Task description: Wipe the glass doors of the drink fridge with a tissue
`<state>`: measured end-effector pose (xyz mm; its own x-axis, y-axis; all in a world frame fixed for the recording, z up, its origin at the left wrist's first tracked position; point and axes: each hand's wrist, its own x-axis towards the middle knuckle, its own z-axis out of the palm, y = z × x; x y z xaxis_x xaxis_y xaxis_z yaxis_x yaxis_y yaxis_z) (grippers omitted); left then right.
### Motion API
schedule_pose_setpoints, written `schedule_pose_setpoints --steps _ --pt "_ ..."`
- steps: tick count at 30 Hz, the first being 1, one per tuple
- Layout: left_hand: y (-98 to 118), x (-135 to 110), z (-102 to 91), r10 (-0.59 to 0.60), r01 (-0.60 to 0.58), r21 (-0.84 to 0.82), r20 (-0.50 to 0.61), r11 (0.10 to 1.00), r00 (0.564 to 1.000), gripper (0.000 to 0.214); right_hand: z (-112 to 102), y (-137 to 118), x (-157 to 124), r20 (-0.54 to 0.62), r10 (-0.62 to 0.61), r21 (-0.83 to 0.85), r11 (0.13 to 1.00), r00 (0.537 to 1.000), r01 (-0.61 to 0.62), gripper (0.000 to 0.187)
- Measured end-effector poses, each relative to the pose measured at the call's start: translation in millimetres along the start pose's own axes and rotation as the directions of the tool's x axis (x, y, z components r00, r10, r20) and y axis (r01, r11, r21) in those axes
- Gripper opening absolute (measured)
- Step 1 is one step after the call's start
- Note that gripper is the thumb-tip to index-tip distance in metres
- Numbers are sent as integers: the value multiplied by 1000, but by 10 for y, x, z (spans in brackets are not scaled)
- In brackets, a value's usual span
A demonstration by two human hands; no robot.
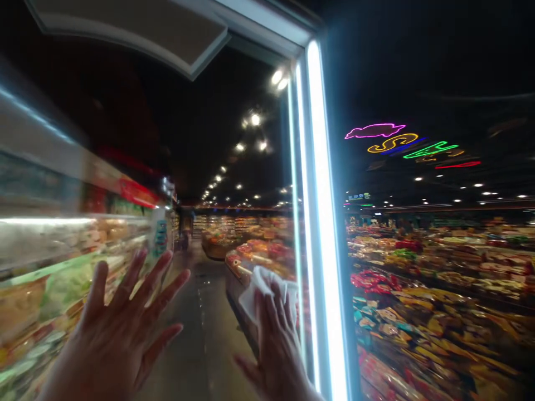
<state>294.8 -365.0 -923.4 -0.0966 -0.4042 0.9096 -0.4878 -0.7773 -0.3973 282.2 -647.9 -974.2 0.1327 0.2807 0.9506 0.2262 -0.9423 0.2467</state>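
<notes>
My left hand (115, 328) is raised at the lower left with its fingers spread wide and nothing in it. Whether its palm touches the glass pane in front of me cannot be made out. Further right, my right hand (276, 340) presses a crumpled white cloth (261, 281) flat against the glass pane (192, 128), close to its right edge. The cloth shows above and beside the fingertips; the rest lies hidden under the hand. A bright vertical light strip (324, 223) runs along the pane's frame, just right of that hand.
Blurred shelves of packaged goods (62, 267) line the left. An aisle floor (200, 312) and a display counter (261, 250) appear in the glass. Right of the frame spread heaped packaged goods (418, 301), under coloured neon signs (393, 142). A pale panel (129, 33) hangs overhead.
</notes>
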Motion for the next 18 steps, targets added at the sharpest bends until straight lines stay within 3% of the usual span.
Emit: schedule_pose_setpoints --steps 4,9,15,18 --pt "-147 -162 -101 -30 29 36 41 999 999 65 144 -195 294 -62 51 -74 996 997 -55 96" --pt "-405 -409 -264 -58 53 67 83 996 995 66 344 -725 303 -47 4 -90 996 999 -8 98" --pt "-862 -693 -537 -91 82 86 98 993 991 67 448 -1219 812 -87 -3 -97 995 996 -5 96" --pt "-1061 -820 -637 -106 96 93 105 991 989 69 536 -1613 699 -58 -26 -95 995 998 21 97"
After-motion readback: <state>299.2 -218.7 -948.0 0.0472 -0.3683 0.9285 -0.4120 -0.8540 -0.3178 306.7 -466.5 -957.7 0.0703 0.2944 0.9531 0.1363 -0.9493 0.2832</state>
